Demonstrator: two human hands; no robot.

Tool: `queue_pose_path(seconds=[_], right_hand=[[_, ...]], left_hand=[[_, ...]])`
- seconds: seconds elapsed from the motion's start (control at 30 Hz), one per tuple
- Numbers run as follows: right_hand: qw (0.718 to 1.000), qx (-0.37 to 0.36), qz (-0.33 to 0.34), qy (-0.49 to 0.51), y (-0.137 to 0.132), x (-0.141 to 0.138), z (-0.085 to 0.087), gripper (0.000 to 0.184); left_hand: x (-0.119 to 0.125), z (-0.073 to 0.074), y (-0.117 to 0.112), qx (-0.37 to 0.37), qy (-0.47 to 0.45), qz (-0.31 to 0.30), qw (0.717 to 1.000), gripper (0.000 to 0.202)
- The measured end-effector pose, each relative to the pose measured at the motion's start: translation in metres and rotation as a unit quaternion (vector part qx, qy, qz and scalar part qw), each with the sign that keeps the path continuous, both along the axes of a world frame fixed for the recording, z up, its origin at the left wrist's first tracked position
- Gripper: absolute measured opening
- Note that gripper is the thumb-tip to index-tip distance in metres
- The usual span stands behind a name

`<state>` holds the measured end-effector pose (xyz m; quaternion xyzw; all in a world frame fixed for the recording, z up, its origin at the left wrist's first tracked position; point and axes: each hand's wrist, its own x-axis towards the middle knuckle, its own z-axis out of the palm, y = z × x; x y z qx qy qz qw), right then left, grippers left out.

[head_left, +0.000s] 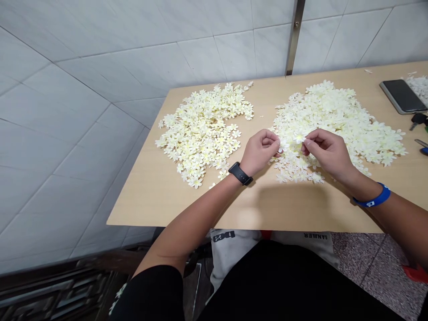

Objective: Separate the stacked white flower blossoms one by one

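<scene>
Two heaps of small white and pale yellow cloth flowers lie on a light wooden table (157, 196). The left heap (203, 129) is flatter; the right heap (337, 120) is thicker. My left hand (260, 150), with a black watch on the wrist, is closed in a pinch at the near edge of the right heap. My right hand (326, 150), with a blue wristband, is also pinched. Between the two hands is one white flower (297, 137), held by both above the heap.
A dark phone (403, 96) lies at the table's far right, with keys (418, 119) and a pen-like object (421, 146) near the right edge. More flowers (419, 84) show at the far right corner. White tiled wall stands behind and to the left.
</scene>
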<state>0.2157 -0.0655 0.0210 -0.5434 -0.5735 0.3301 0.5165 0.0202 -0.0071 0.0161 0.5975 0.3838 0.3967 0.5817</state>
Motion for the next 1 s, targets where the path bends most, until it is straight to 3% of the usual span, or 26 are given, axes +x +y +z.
queue_pose_path(seconds=[0.13, 0.27, 0.37, 0.53, 0.73, 0.87, 1.0], right_hand=[[1.000, 0.000, -0.007, -0.004, 0.000, 0.000, 0.002, 0.021], [1.000, -0.003, -0.013, -0.006, 0.000, 0.001, 0.002, 0.020], [1.000, -0.004, -0.013, -0.005, 0.001, 0.001, 0.001, 0.019], [1.000, 0.000, -0.008, -0.011, 0.001, 0.002, 0.000, 0.020], [1.000, 0.005, -0.005, -0.012, 0.001, 0.003, -0.001, 0.020], [1.000, 0.004, -0.007, -0.012, 0.001, 0.003, -0.002, 0.019], [1.000, 0.004, -0.006, -0.011, 0.001, 0.004, -0.002, 0.018]], left_hand=[[-0.001, 0.004, 0.002, -0.092, -0.020, 0.001, 0.996, 0.016], [-0.003, 0.006, 0.004, -0.125, -0.040, 0.000, 0.991, 0.015], [-0.004, 0.006, 0.005, -0.123, -0.049, -0.003, 0.991, 0.004], [-0.004, 0.002, 0.006, -0.103, -0.052, -0.024, 0.993, 0.007], [-0.007, -0.004, 0.009, -0.109, -0.033, -0.066, 0.991, 0.038], [-0.009, -0.004, 0.009, -0.059, 0.003, -0.067, 0.996, 0.024], [-0.008, -0.005, 0.008, -0.015, 0.035, -0.043, 0.998, 0.022]])
